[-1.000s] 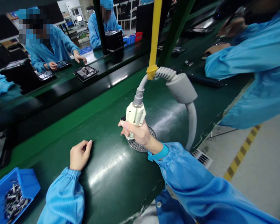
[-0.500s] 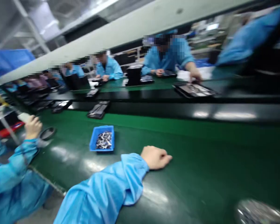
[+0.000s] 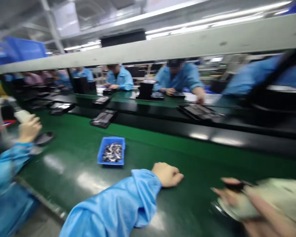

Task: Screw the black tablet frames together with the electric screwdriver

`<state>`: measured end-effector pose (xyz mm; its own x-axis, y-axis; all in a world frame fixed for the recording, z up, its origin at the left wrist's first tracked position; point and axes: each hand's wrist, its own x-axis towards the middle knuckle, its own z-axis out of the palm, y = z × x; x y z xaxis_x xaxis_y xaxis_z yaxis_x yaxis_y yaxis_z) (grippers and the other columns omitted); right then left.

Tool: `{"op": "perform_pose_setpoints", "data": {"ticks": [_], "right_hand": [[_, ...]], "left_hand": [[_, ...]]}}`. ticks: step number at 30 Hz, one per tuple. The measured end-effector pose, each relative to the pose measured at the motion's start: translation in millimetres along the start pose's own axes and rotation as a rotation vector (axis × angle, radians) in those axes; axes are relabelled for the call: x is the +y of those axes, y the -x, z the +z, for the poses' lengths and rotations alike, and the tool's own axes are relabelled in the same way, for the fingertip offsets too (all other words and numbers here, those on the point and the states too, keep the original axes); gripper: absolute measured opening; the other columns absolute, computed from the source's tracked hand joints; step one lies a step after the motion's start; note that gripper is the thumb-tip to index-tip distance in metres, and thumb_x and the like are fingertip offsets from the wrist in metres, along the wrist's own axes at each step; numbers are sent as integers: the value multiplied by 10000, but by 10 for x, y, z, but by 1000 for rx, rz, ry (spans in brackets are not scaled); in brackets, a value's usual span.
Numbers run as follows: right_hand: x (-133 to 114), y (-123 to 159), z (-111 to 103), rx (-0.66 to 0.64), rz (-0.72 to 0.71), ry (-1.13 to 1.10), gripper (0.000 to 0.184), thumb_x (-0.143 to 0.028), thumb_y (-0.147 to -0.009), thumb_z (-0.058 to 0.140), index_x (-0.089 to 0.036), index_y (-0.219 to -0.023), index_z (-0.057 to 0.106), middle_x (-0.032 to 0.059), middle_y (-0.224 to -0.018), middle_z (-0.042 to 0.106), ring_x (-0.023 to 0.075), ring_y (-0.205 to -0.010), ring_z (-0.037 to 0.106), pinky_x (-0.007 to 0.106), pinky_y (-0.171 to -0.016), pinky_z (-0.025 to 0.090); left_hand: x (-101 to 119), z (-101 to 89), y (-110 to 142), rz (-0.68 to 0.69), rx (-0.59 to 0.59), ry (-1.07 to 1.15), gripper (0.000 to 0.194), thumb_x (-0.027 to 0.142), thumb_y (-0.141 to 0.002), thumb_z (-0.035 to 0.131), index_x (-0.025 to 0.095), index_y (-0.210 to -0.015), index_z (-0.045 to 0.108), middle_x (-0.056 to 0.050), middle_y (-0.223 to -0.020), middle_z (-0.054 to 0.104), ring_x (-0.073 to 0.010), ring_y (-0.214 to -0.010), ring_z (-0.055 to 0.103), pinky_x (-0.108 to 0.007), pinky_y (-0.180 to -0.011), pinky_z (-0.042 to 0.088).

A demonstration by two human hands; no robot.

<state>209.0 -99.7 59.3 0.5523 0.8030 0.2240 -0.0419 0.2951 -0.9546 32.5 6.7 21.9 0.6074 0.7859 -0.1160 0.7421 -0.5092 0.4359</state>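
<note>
My left hand point(image 3: 168, 175) rests on the green tabletop point(image 3: 202, 164) with its fingers curled in. Nothing shows in it. At the lower right, my right hand point(image 3: 270, 209) is smeared by motion, its fingers around a pale greenish object point(image 3: 283, 194). A dark piece lies by the fingertips, and a shiny rim shows below; I cannot make out what kind of thing this is. To the left of my left hand stands a blue bin point(image 3: 123, 158) of small black and silver parts point(image 3: 112, 152).
Black trays point(image 3: 103, 118) lie along the dark line beyond the table. Across it, a co-worker point(image 3: 180, 77) reaches to another tray point(image 3: 199, 111). At far left, a co-worker's hand point(image 3: 29, 129) holds a pale object above a dark oval item point(image 3: 44, 138).
My view has levelled and shifted. My right hand and the pale object have come into view from the lower right. My left hand stays curled on the table.
</note>
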Motion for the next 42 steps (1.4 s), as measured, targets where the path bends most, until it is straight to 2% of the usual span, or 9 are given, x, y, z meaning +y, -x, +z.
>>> {"op": "perform_pose_setpoints", "data": {"ticks": [1, 2, 5, 10, 13, 17, 22, 26, 42], "right_hand": [[-121, 87, 27, 87, 96, 5, 375, -659, -597, 871, -305, -700, 801, 116, -514, 556, 236, -444, 561, 528, -612, 577], [-242, 140, 62, 73, 176, -32, 434, -656, -555, 920, -277, -732, 806, 94, -537, 581, 215, -475, 573, 509, -686, 618], [-490, 51, 60, 148, 103, -93, 654, -727, -442, 936, -198, -781, 755, 12, -505, 555, 157, -453, 531, 423, -698, 641], [-521, -51, -292, 237, -51, -60, 646, -733, -601, 868, -137, -783, 696, -23, -441, 501, 104, -403, 478, 274, -551, 575], [-431, 20, -372, 246, -50, -59, 607, -711, -620, 858, -143, -689, 654, -16, -428, 488, 96, -405, 468, 256, -540, 561], [-352, 52, -374, 201, -10, -68, 570, -677, -635, 848, -150, -634, 630, -12, -434, 488, 99, -392, 455, 277, -521, 550], [-351, 82, -349, 179, 28, -59, 568, -656, -658, 840, -166, -550, 574, -10, -431, 474, 106, -408, 459, 289, -529, 522], [-361, 91, -340, 174, 48, -57, 550, -632, -684, 829, -171, -563, 553, -10, -460, 492, 99, -419, 448, 266, -486, 436], [-317, 93, -335, 126, 74, -48, 520, -588, -727, 830, -168, -612, 546, -14, -501, 492, 97, -461, 446, 252, -487, 372]], "left_hand": [[22, -17, 50, 15, 6, -11, 346, 537, -983, 597, 257, -866, 764, -53, -934, 775, -241, -940, 734, -305, -681, 448], [29, -36, 87, 33, 6, -26, 364, 476, -1019, 542, 231, -855, 755, -78, -941, 773, -246, -931, 729, -311, -685, 434], [-47, -89, 4, 96, 12, -76, 427, 396, -1067, 419, 180, -858, 724, -127, -932, 754, -274, -915, 709, -316, -686, 386], [-257, -28, -245, 158, 37, -86, 412, 440, -1060, 434, 200, -872, 711, -61, -821, 721, -237, -828, 674, -289, -678, 334], [-295, 51, -157, 300, 216, -30, 358, 407, -1036, 490, 195, -831, 694, -39, -795, 698, -197, -771, 640, -285, -683, 374], [-14, 173, 70, 733, 458, 79, 250, 297, -1054, 521, 174, -908, 683, -59, -953, 700, -179, -910, 630, -278, -836, 489], [542, 374, 284, 1001, 387, 76, 251, 311, -1029, 578, 146, -1199, 662, -175, -1375, 597, -302, -1336, 518, -462, -1113, 498], [744, 471, 271, 1016, 351, 8, 339, 374, -1011, 596, 144, -1253, 652, -207, -1461, 538, -361, -1427, 441, -552, -1132, 489], [840, 506, 220, 1046, 432, -208, 378, 432, -1022, 576, 133, -1213, 706, -221, -1408, 586, -393, -1367, 511, -521, -1005, 556]]}}
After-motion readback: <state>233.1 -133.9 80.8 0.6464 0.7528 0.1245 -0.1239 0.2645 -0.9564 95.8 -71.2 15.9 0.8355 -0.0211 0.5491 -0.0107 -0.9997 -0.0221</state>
